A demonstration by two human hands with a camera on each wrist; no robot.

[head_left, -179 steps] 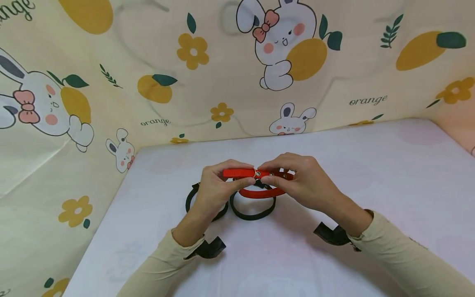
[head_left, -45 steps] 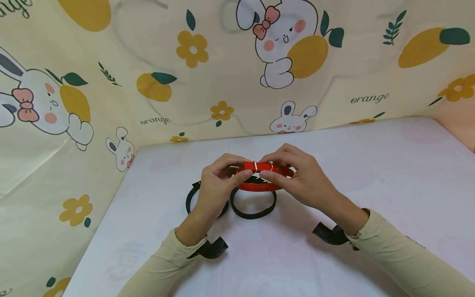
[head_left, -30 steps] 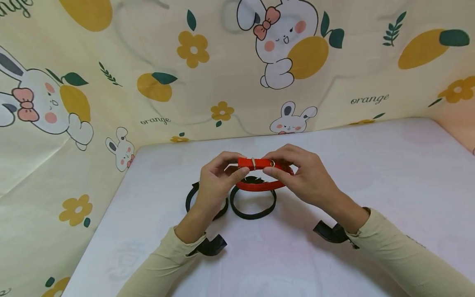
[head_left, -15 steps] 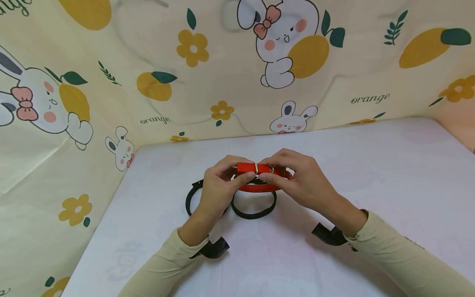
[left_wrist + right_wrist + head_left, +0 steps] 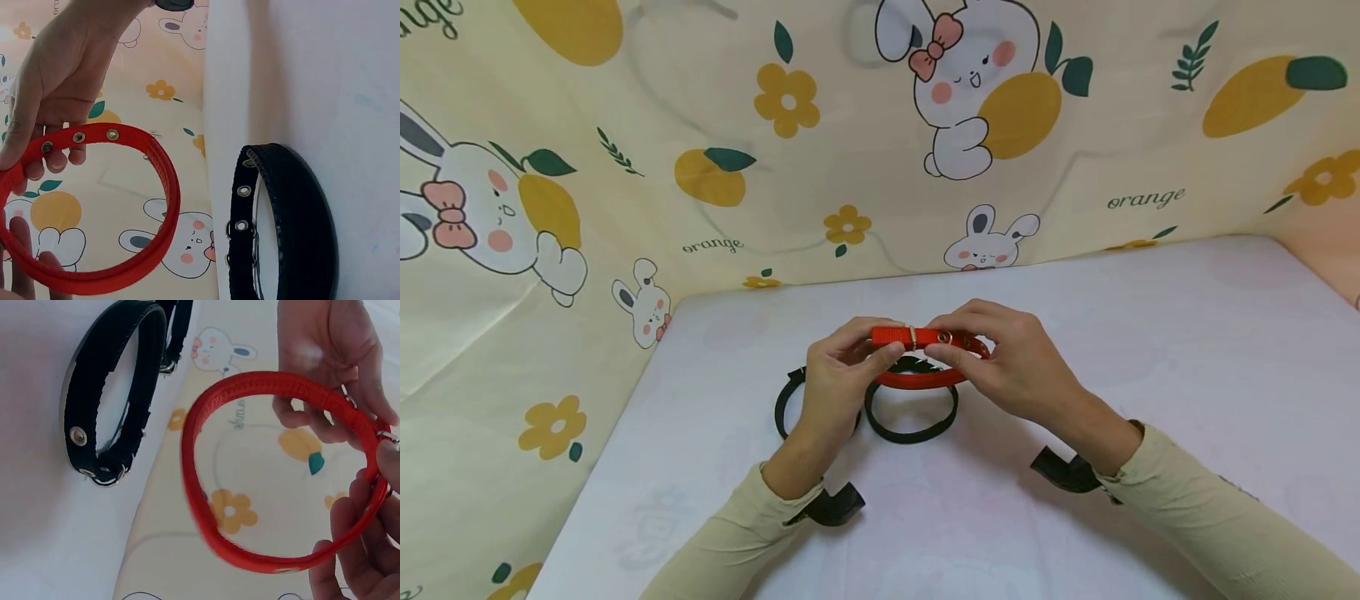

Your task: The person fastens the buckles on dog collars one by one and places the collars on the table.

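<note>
We are holding the red woven nylon collar with metal eyelets (image 5: 925, 358) up off the white worktop (image 5: 1150, 350), its loop closed into a ring between our two hands. Our left hand (image 5: 835, 383) is pinching the strap's free end beside the small metal buckle (image 5: 913, 337), thumb and fingers curled round the webbing. Our right hand (image 5: 1007, 367) is pinching the strap on the other side of the buckle, near an eyelet.

Just below and behind the red ring, two black woven collars with metal eyelets (image 5: 910, 417) are lying on the worktop, one just beside the other; we cannot tell whether they are touching.

We are judging that the strap end could slide back out of the buckle if either pinch is loosening, since the webbing looks smooth and springy. The red ring is also hanging close over the black collars and could catch on them if we are lowering it carelessly.

We are seeing no containers anywhere here.
</note>
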